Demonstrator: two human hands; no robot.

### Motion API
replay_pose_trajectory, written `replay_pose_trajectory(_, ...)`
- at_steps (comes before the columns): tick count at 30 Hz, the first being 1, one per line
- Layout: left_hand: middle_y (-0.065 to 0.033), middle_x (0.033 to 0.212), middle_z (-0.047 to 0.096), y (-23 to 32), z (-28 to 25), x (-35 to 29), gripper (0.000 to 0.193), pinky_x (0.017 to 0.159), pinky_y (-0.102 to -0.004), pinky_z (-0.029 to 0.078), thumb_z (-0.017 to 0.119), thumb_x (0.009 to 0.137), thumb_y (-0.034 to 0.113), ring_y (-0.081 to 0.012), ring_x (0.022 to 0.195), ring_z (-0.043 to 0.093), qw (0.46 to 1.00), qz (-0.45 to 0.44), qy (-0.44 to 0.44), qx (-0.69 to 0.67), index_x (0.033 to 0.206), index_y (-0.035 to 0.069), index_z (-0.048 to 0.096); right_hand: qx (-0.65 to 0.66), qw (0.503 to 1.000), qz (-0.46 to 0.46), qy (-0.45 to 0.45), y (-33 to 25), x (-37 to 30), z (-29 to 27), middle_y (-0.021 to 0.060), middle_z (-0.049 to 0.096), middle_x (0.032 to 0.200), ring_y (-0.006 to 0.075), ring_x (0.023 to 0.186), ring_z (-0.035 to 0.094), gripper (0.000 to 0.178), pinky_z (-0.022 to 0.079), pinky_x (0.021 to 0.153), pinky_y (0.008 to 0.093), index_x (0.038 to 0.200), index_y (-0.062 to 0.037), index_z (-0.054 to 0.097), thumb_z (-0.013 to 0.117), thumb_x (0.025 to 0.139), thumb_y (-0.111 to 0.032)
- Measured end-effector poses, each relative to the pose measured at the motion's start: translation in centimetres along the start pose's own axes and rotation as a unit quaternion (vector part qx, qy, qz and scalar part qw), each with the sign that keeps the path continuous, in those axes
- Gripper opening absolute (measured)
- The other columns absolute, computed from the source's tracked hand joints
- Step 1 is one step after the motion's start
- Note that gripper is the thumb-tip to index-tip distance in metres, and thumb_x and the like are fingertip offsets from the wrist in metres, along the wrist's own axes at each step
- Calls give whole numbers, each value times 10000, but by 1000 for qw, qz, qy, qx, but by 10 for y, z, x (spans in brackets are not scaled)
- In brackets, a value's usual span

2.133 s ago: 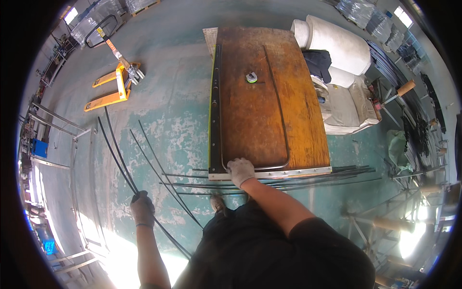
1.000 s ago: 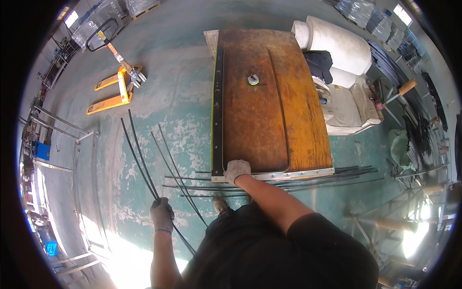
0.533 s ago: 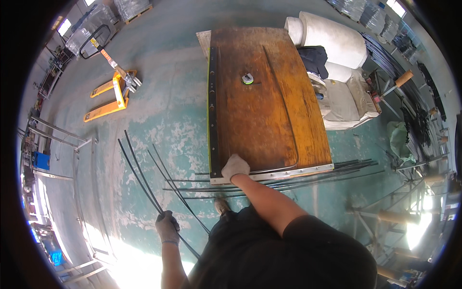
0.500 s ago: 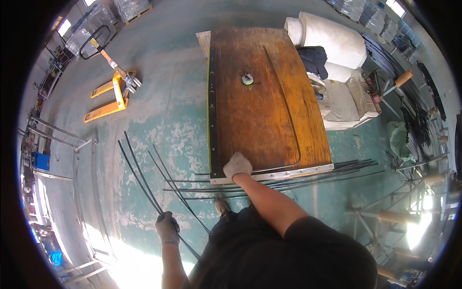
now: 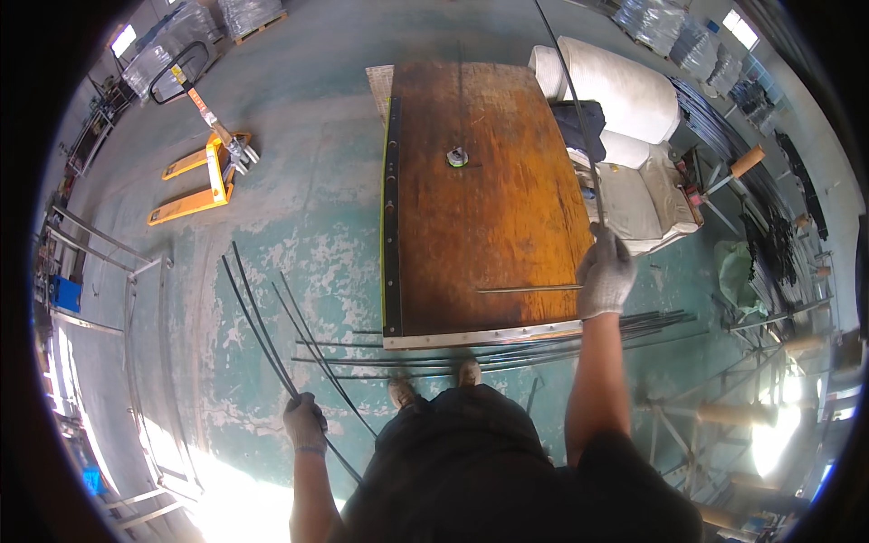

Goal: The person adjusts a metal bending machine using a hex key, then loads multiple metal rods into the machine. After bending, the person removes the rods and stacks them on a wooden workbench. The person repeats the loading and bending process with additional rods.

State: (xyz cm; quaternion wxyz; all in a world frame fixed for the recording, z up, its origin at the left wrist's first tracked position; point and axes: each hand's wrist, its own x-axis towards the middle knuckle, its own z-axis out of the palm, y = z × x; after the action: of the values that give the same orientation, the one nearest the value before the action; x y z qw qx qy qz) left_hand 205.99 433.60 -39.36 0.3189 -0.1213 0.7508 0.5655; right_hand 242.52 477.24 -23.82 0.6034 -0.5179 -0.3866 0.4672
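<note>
A wide wooden worktop [image 5: 484, 195] stood on the green floor [image 5: 308, 226], with long rods [image 5: 507, 348] lying across its near edge. The left hand [image 5: 305, 423] had fingers clamped on dark bent rods [image 5: 262, 330] trailing over the floor. The right hand [image 5: 605, 276], raised at the worktop's right edge, gripped a thin rod [image 5: 570, 100] running upward.

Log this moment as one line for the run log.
left hand: grips dark rods over floor | right hand: grips one long rod raised above wooden table | short rod lies on table
</note>
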Motion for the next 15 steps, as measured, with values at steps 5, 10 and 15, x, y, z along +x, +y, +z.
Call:
replay_pose_trajectory(5, -17, 668, 556, 10, 8, 0, 108, 391, -314, 373, 705, 1072, 152, -147, 441, 502, 1000, 8, -7, -3, 1021, 65, 665, 128, 981, 144, -9, 122, 3, -6, -78, 428, 649, 44, 485, 335, 299, 232, 439, 284, 1152, -14, 817, 709, 1119, -291)
replay_pose_trajectory(10, -8, 656, 549, 21, 10, -5, 102, 388, -317, 380, 708, 1067, 146, -145, 442, 507, 1000, 30, -8, 3, 1014, 68, 669, -6, 976, 216, -23, 254, 7, -35, 31, 634, 811, 159, 749, 644, 360, 510, 670, 345, 1296, 1, 799, 722, 1099, -290)
replay_pose_trajectory(15, -10, 662, 555, 17, 5, -11, 113, 395, -319, 387, 711, 1067, 147, -148, 446, 509, 999, 35, -2, 20, 999, 64, 674, -637, 765, -86, -36, 294, -17, -52, 225, 763, 1292, 400, 1291, 692, 379, 548, 1025, 507, 1420, -141, 749, 692, 1079, -297)
